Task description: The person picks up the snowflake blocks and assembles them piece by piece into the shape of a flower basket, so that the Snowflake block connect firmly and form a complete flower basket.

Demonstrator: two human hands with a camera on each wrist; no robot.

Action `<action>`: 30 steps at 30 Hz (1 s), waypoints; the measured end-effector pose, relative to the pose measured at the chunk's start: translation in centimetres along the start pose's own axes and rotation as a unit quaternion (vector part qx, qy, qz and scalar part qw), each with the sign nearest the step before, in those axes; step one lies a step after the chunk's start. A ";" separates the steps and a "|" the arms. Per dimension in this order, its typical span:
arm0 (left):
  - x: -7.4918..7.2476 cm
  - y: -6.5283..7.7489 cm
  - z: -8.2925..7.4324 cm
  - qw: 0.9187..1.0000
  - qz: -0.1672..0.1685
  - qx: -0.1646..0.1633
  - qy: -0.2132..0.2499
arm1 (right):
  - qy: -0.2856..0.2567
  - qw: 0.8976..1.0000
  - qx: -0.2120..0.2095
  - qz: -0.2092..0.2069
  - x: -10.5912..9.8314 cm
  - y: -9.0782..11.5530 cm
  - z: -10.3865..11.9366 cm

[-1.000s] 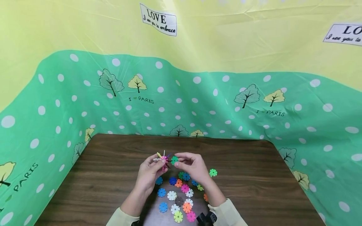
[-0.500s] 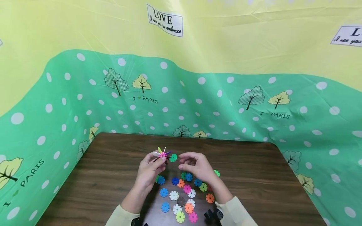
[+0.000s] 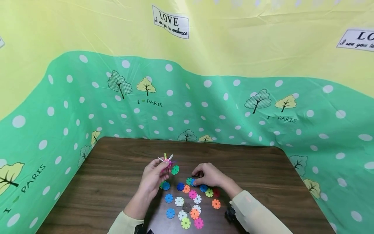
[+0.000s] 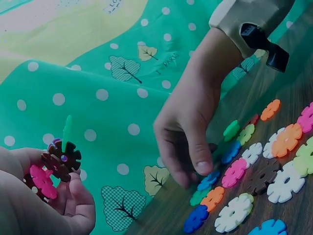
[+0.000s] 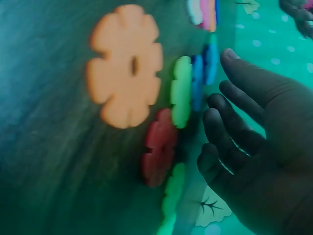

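Note:
My left hand pinches a cluster of joined notched plastic discs. A pink disc is at its middle, with white, yellow and purple discs sticking out and a green disc on its right side. Brown discs of the cluster also show in the left wrist view. My right hand is low over the far part of the loose discs, fingers bent and apart. Its thumb is at a blue disc; whether it touches cannot be told. Nothing is between its fingers in the right wrist view.
Several loose discs lie on the brown table, among them an orange disc, a dark red disc, a dark blue disc and a yellow-green disc. A green and yellow printed cloth hangs behind the table.
My right hand has let go of the green disc, which stays on the cluster, and has moved right and down to the loose discs. The cluster has turned in my left hand.

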State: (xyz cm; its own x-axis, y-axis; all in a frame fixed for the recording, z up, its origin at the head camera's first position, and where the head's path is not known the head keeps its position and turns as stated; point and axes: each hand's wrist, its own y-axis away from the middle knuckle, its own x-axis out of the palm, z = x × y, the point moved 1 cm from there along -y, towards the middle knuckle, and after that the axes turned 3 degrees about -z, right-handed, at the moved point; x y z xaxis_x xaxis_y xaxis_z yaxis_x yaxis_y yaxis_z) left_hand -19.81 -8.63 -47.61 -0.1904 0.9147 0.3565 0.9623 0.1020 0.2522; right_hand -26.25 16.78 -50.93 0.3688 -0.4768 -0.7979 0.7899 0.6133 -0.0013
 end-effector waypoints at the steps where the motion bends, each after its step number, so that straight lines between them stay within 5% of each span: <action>1: 0.0 0.0 0.0 1.000 -0.002 -0.001 0.000 | 0.005 1.000 0.001 0.001 0.1 0.0 -0.2; 11: 0.1 0.2 0.3 1.000 0.018 -0.013 0.011 | 0.032 0.999 0.011 -0.017 0.9 0.0 -0.3; 20: 0.3 0.4 0.5 0.999 0.042 -0.026 -0.004 | -0.075 0.995 0.023 -0.065 0.4 0.4 0.3; 30: 0.5 0.3 0.8 0.998 0.056 -0.023 -0.031 | -0.253 0.944 0.008 -0.213 -1.4 1.0 4.5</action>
State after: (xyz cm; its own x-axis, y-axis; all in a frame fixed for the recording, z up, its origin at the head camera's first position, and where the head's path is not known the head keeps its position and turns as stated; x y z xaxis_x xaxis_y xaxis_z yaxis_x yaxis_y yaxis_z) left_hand -19.46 -7.78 -48.09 -0.0674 0.9421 0.3284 0.9667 -0.0197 0.2551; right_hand -23.77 15.26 -47.10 0.1988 -0.9202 -0.3373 0.9255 0.2895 -0.2443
